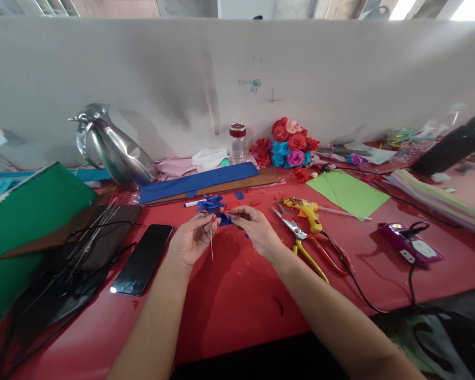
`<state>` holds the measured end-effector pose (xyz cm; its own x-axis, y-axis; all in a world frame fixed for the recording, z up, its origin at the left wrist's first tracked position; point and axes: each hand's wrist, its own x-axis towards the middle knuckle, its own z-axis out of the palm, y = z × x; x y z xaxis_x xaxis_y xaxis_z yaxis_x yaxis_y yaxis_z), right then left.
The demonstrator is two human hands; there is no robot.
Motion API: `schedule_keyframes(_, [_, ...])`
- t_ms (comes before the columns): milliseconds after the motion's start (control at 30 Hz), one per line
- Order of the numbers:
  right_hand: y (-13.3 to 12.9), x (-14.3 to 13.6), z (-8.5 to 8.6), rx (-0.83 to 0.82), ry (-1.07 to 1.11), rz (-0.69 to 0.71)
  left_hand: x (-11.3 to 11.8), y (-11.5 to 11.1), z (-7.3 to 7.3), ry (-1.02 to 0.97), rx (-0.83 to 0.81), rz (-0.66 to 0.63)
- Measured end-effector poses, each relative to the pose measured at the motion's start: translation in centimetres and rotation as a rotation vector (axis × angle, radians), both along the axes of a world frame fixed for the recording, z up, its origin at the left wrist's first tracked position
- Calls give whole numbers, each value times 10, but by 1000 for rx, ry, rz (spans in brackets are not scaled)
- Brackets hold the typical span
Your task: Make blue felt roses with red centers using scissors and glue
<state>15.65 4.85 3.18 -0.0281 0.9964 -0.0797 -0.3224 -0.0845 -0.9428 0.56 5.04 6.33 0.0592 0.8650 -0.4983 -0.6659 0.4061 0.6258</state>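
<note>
Over the middle of the red table, my left hand (193,237) pinches a thin wire stem (211,244) that points downward. A blue paper flower (211,203) sits at the top of the stem, just above my left fingers. Between the two hands is a curled blue petal piece (224,218). My right hand (255,227) holds that piece's right end between thumb and fingers. Whether the petal touches the stem is too small to tell.
Scissors (296,230) and a yellow glue gun (306,211) lie to the right, with a purple power strip (414,243) beyond. A phone (142,259) lies left. Blue paper (201,181), a steel jug (116,148), a jar (237,143) and paper flowers (291,145) stand behind.
</note>
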Motion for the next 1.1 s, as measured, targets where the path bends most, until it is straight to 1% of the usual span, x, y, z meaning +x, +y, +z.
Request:
schedule_keyframes(133, [-1, 0, 3, 23, 19, -26, 5, 0, 2, -2, -19, 24])
schedule_keyframes(300, [-1, 2, 8, -10, 38, -11, 6, -1, 6, -17, -18, 90])
schedule_keyframes(600, [-6, 6, 18, 59, -68, -4, 4, 1, 6, -9, -22, 101])
schedule_keyframes(867, [-3, 4, 13, 72, -129, -26, 6, -2, 10, -4, -18, 91])
schedule_keyframes(1000, [-1, 4, 11, 15, -63, -67, 6, -2, 12, -20, -24, 104])
schedule_keyframes(1100, [0, 4, 10, -21, -55, -111, 4, -1, 11, -38, -23, 103])
